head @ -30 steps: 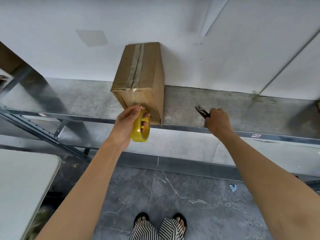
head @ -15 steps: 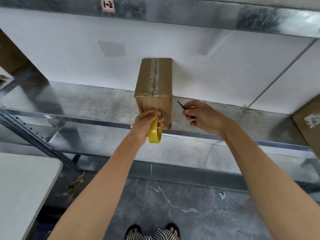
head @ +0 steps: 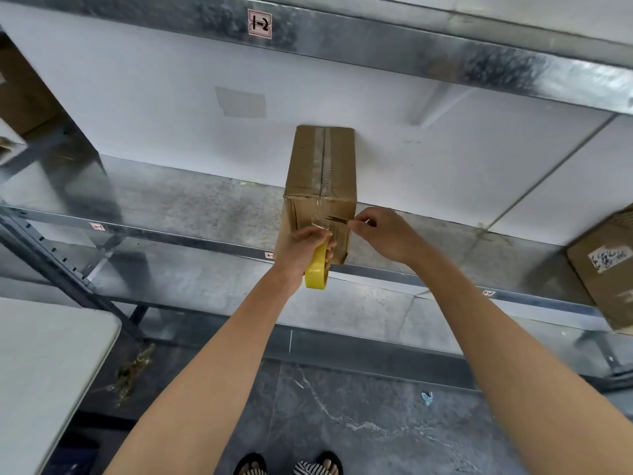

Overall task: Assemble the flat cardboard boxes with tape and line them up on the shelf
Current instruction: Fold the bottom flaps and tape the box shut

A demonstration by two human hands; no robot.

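A brown cardboard box [head: 322, 166] stands on the metal shelf [head: 178, 207], its back against the white wall, with clear tape along its top seam. My left hand [head: 305, 248] grips a yellow roll of tape [head: 317, 269] against the box's front face. A strip of clear tape runs from the roll up the front. My right hand [head: 380, 234] holds small dark scissors [head: 337, 220] whose blades point left at that strip, just above my left hand.
A second cardboard box [head: 606, 269] with a white label leans at the shelf's right end. An upper shelf beam [head: 376, 32] runs overhead. A white table [head: 44, 371] stands at lower left. Grey stone floor and my sandalled feet [head: 291, 467] are below.
My right hand has brought the scissors from the shelf's right side leftward to the tape at the box front. My left hand has kept the roll on the box. The view has tilted upward.
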